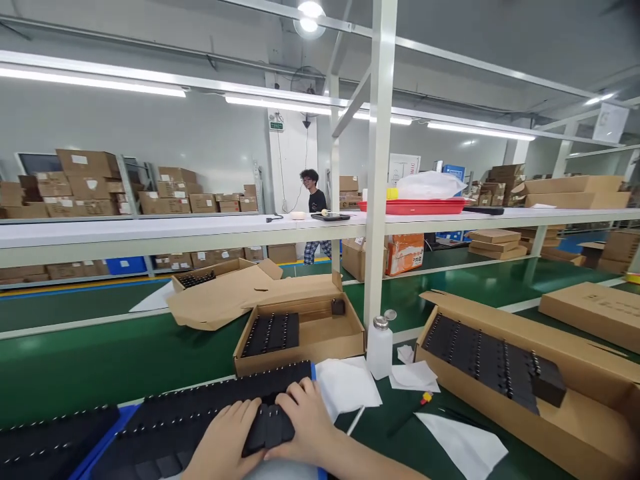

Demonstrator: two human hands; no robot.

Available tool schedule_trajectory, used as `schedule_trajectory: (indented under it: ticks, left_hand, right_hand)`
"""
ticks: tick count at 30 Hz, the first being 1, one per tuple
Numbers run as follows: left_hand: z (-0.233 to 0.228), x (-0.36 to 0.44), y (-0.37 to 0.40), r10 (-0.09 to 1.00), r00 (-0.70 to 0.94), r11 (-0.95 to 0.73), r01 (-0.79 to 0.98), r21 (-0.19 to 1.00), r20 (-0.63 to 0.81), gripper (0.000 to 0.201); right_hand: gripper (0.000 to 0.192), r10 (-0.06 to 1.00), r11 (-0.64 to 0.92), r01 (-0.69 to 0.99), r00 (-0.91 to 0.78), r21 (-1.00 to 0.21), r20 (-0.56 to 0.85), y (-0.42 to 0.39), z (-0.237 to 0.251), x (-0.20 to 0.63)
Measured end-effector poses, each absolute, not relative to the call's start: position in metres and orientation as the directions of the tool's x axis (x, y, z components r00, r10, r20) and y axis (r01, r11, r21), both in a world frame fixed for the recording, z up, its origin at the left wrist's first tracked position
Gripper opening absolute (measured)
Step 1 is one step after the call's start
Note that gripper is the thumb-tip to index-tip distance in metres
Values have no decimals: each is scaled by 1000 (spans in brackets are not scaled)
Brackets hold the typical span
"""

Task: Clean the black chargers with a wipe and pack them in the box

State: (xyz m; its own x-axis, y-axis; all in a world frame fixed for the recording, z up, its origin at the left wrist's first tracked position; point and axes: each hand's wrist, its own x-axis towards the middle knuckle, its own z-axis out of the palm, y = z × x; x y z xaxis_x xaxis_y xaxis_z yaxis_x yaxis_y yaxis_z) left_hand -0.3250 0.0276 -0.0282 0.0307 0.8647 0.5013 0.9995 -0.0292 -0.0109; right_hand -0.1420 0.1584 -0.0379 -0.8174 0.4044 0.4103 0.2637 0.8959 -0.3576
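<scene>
My left hand [226,441] and my right hand [306,421] together grip a small stack of black flat parts [268,429] at the bottom middle. Under them a long row of the same black parts [200,407] lies in a blue tray [100,443]. Just beyond, an open cardboard box [310,333] holds a short row of black parts [273,332]. To the right a larger open box [550,427] carries a long row of black parts [493,360].
A white dispenser bottle [380,347] stands by the white frame post [379,167]. White wipes [347,383] and a small tool [415,407] lie on the green belt. A red tray [413,207] sits on the shelf. A person [315,210] stands far back.
</scene>
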Motion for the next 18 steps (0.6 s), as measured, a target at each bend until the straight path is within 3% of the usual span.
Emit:
schedule_trajectory:
  ticks: [9,18]
  left_hand:
    - [-22,-330,17,827,130,-105,991,-77,548,53]
    - [-11,-319,12,910,90,-96,995,-6,406,51]
  right_hand:
    - [91,448,856,286,-825,-429,344,156,-29,-143]
    - [89,457,844,284,-825,-455,334,153,-26,-136]
